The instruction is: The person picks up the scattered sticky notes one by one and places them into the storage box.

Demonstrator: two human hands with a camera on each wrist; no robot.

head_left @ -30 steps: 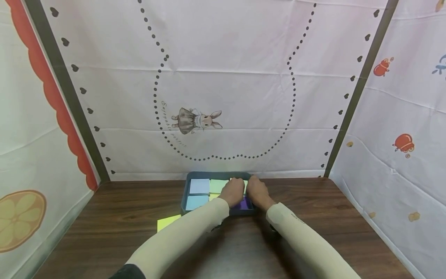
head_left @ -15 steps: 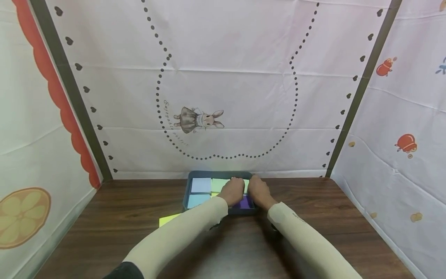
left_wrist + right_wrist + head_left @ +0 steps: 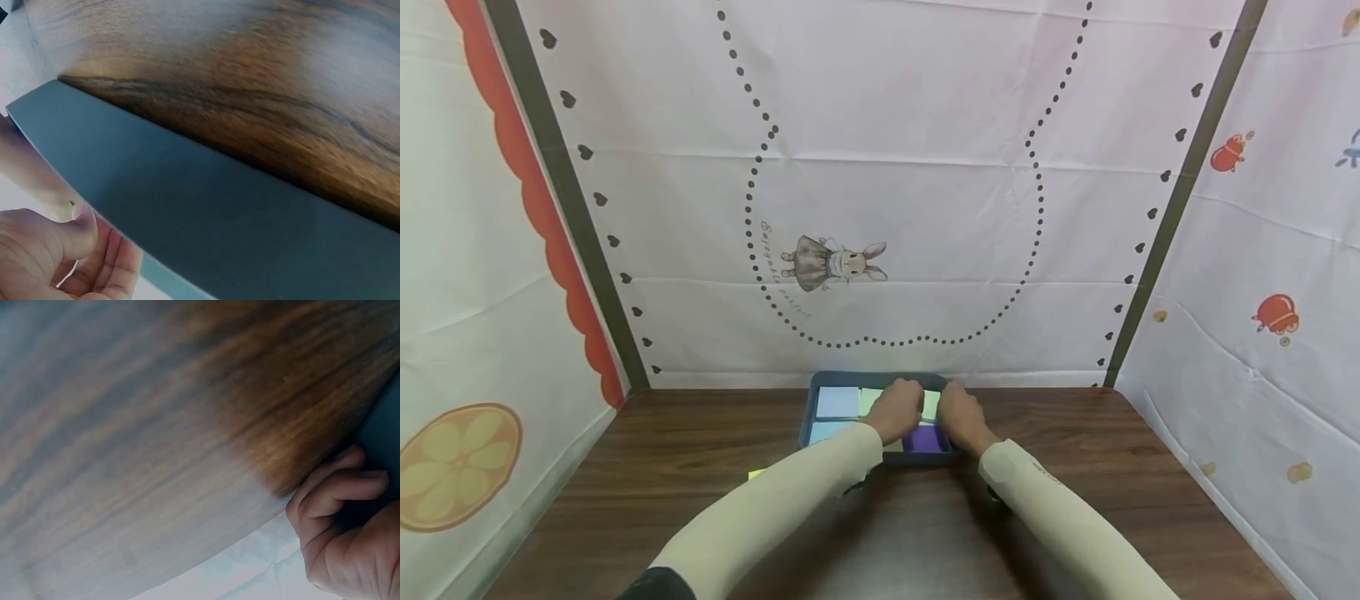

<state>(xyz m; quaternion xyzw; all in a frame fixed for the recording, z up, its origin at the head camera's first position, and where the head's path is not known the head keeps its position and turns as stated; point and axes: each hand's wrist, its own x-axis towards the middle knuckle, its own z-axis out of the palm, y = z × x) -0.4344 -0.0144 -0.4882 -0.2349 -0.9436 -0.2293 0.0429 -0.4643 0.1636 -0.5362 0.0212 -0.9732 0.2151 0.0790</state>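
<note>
A dark blue-grey tray [image 3: 865, 379] holds square paper pads in two rows. Light blue pads [image 3: 838, 402] fill its left end, a light green one [image 3: 868, 399] sits beside them, and a purple one [image 3: 927, 438] is at front right. My left hand [image 3: 895, 410] bends over the tray's middle, fingers curled, thumb near the index finger; I cannot tell whether it pinches a pad. Between the hands shows a pale green pad [image 3: 930, 406]. My right hand [image 3: 962, 417] grips the tray's right rim, with curled fingers [image 3: 331, 494] outside the wall.
A yellow paper piece [image 3: 755, 474] lies on the brown wooden table [image 3: 715, 433], mostly behind the left sleeve. Printed white cloth [image 3: 925, 225] closes off the back and both sides, close behind the tray.
The left hand has shifted slightly left over the tray, so more of the purple and right green pads shows. Its sleeve now covers most of the yellow paper. The right hand stays at the rim.
</note>
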